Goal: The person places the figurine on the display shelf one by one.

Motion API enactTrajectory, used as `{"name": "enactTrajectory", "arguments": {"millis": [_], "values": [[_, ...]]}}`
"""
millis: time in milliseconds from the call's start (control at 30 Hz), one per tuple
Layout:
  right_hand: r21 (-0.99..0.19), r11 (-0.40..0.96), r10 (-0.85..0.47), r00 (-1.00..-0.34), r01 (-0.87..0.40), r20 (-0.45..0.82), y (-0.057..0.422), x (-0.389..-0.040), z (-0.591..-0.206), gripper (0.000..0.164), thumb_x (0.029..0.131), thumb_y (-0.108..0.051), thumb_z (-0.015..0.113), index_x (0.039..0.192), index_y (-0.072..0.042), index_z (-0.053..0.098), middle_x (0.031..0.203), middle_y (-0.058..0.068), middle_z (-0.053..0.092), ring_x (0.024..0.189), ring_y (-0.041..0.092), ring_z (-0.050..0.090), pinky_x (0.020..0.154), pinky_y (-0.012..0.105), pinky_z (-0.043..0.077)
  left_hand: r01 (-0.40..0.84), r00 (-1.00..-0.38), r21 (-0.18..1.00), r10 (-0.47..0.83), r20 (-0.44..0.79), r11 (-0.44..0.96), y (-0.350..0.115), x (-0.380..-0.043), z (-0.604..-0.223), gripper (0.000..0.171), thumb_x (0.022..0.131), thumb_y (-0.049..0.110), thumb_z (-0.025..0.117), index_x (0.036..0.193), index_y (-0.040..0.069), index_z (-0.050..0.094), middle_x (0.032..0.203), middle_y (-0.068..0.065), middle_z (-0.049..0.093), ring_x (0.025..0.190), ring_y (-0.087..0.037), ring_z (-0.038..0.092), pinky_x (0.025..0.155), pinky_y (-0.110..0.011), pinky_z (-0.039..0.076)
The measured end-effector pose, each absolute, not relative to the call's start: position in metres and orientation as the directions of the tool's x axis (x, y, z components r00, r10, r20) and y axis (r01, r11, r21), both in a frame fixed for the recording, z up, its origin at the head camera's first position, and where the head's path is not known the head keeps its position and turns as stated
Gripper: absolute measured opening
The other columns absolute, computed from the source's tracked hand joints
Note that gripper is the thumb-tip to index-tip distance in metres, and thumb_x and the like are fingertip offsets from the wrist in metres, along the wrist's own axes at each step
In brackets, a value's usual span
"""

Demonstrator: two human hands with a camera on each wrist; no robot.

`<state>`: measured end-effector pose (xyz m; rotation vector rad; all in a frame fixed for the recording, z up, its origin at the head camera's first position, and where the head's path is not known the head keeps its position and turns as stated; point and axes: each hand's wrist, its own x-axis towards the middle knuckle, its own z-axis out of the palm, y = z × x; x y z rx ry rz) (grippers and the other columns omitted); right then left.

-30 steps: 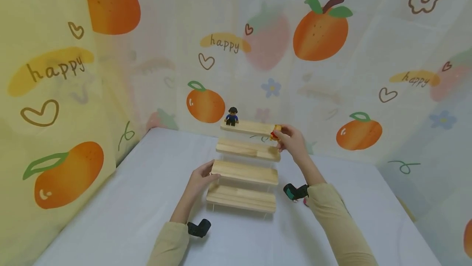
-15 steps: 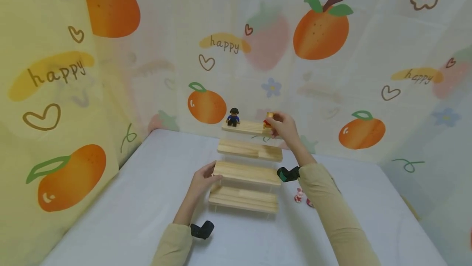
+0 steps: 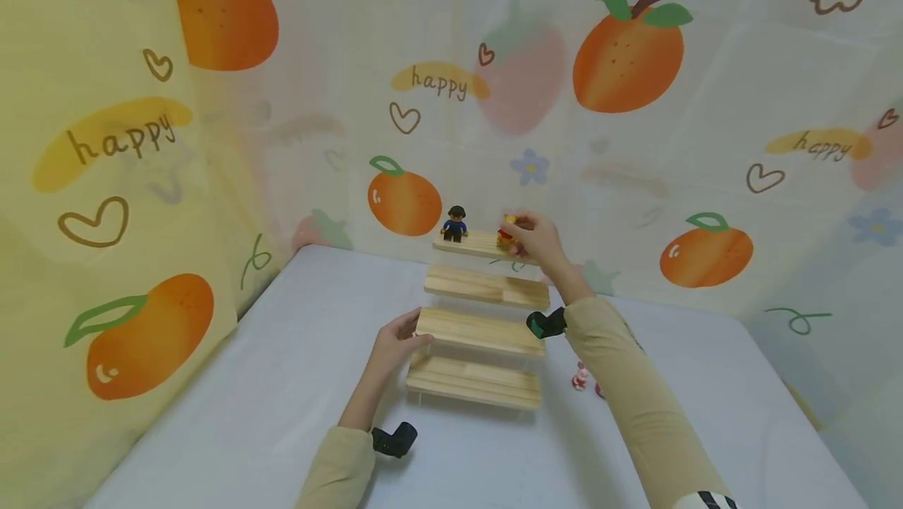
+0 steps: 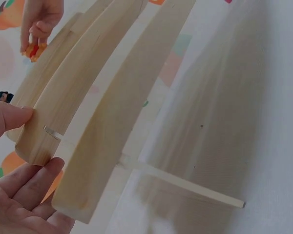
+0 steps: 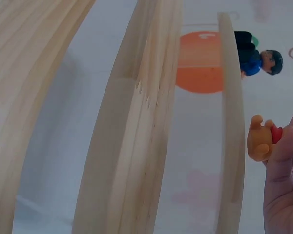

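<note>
A stepped wooden display stand [image 3: 480,330] with several boards on clear supports stands in the middle of the table. My left hand [image 3: 395,344] grips the left end of one of its middle boards, thumb on top and fingers underneath in the left wrist view. Up at the top board [image 3: 487,245], my right hand [image 3: 539,238] pinches a small yellow bear figurine [image 3: 504,233] in a red shirt. The bear's feet [image 5: 256,139] show close over that board in the right wrist view. A dark-haired toy figure [image 3: 455,224] in blue and black sits at the board's left end.
Right of the stand, a small pink-and-red figurine [image 3: 579,376] stands on the white table [image 3: 268,383]; another reddish thing [image 3: 600,390] is partly hidden by the right sleeve. A fruit-printed curtain [image 3: 339,38] hangs behind and at the left.
My right hand has carried the bear figurine up and left, from the top board's right end to above the board. My left hand keeps its grip on the stand.
</note>
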<state>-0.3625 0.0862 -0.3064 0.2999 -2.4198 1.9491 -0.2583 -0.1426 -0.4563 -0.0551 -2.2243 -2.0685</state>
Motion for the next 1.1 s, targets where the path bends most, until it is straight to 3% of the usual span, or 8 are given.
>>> {"name": "enactTrajectory", "arguments": {"millis": [233,600,900,1100], "values": [[-0.960,0.223,-0.156,-0.979,-0.168,0.135,0.073,-0.364,-0.304,0.042,0.086,-0.017,0.060,0.123,0.001,0.049,0.108,0.021,0.057,0.043,0.010,0.050,0.044,0.020,0.045,0.103,-0.994,0.992,-0.031,0.105,0.079,-0.145,-0.258,-0.456,0.058,0.076,0.011,0.070,0.127,-0.003,0.046,0.123,-0.019,0.050,0.116,-0.031,0.043,0.098,-0.040,0.030],[-0.957,0.235,-0.161,-0.978,-0.171,0.135,0.063,-0.368,-0.307,0.039,0.087,-0.015,0.059,0.120,0.003,0.050,0.108,0.022,0.058,0.039,0.010,0.049,0.041,0.020,0.044,0.133,-0.991,0.988,-0.011,0.134,0.073,-0.145,-0.258,-0.458,0.058,0.078,0.009,0.068,0.127,-0.008,0.042,0.125,-0.022,0.047,0.117,-0.034,0.041,0.099,-0.043,0.027],[-0.918,0.330,-0.185,-0.968,-0.221,0.166,0.058,-0.370,-0.307,0.037,0.087,-0.015,0.059,0.119,0.002,0.052,0.107,0.020,0.059,0.040,0.010,0.050,0.043,0.021,0.046,0.160,-0.987,0.984,-0.004,0.161,0.075,-0.144,-0.261,-0.461,0.056,0.078,0.010,0.068,0.126,-0.007,0.044,0.123,-0.021,0.049,0.115,-0.034,0.044,0.097,-0.043,0.030],[-0.925,0.315,-0.198,-0.968,-0.214,0.156,0.054,-0.371,-0.310,0.038,0.088,-0.016,0.058,0.121,0.001,0.050,0.109,0.021,0.058,0.041,0.011,0.050,0.043,0.024,0.046,0.152,-0.988,0.985,-0.009,0.153,0.080,-0.146,-0.259,-0.461,0.058,0.078,0.013,0.069,0.127,-0.005,0.044,0.122,-0.021,0.050,0.114,-0.035,0.043,0.095,-0.045,0.032]]}}
